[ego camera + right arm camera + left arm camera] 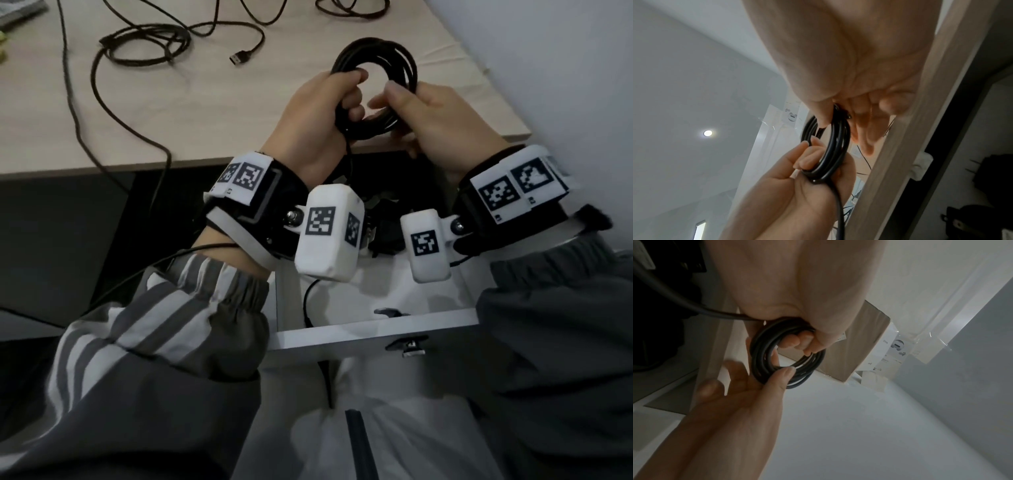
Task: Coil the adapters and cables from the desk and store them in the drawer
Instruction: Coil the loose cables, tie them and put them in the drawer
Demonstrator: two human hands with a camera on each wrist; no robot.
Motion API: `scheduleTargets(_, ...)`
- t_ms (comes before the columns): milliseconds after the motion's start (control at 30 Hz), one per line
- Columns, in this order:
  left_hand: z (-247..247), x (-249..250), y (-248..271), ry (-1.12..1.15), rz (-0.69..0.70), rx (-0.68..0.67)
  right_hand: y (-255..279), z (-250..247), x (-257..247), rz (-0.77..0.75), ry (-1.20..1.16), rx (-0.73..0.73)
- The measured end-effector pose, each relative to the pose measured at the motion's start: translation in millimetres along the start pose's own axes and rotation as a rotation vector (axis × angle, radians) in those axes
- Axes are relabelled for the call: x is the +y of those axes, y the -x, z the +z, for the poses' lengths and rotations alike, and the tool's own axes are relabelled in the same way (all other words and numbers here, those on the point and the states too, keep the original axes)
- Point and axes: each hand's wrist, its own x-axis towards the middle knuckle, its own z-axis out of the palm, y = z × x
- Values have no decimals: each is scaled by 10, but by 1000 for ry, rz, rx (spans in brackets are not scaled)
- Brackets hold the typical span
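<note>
A black cable coil [376, 51] is held upright between both hands above the desk's front edge [205, 161], over the open white drawer [376, 334]. My left hand [349, 92] grips the coil's left side, fingers curled through the ring [760, 353]. My right hand [390, 99] pinches its right side between thumb and fingers, and the right wrist view shows the same coil [838, 146]. One loose tail [349, 150] hangs from the left hand toward the drawer. Dark items [387, 222] lie in the drawer, mostly hidden by the wrist cameras.
Loose black cables [147, 48] with a USB plug [239, 58] lie on the desk's far left. Another cable [352, 7] sits at the far edge. A long cable [78, 113] trails over the front edge. A wall stands right of the desk.
</note>
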Motion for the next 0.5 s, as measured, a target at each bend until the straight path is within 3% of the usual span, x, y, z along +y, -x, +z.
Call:
scheduleTargets(100, 11, 27, 13, 41, -12, 5, 21, 45, -25, 17, -152, -9)
scheduleTargets(333, 31, 2, 11, -91, -11, -15, 34, 139, -54, -35, -120, 214)
scheduleTargets(500, -11, 18, 5, -167, -46, -117, 105, 156, -134, -76, -237, 266)
